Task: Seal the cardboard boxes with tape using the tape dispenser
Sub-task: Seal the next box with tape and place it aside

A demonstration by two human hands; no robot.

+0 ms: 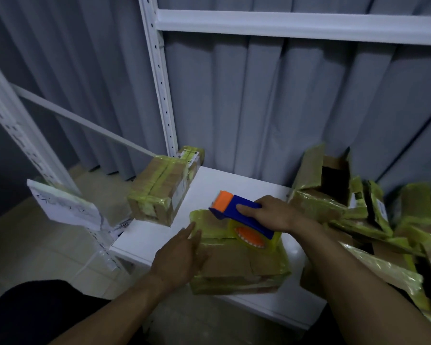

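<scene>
R hand is wrapped round the blue body of the tape dispenser, fingers over the top: a firm hold. The cardboard box I'm sealing lies straight under that grip, touching the dispenser. The tape roll sits just below my wrist on the near side. The orange head points away from me & to the left of the grip. So the tool's long axis runs diag. across the box top, from roll near-right to head far-left. Judging by that, the next pull should prob. come back toward me along that line, w/ the head kept down on the cardboard.

L hand lies flat, fingers straight, holding nothing, on the box edge left of the grip. It's the nearer hand to pin the box, but it's close to the tape path. Can't make out the flap join under the yellowish tape.

One taped box sits beyond & left of the grip. Opened boxes are piled to its right.
</scene>
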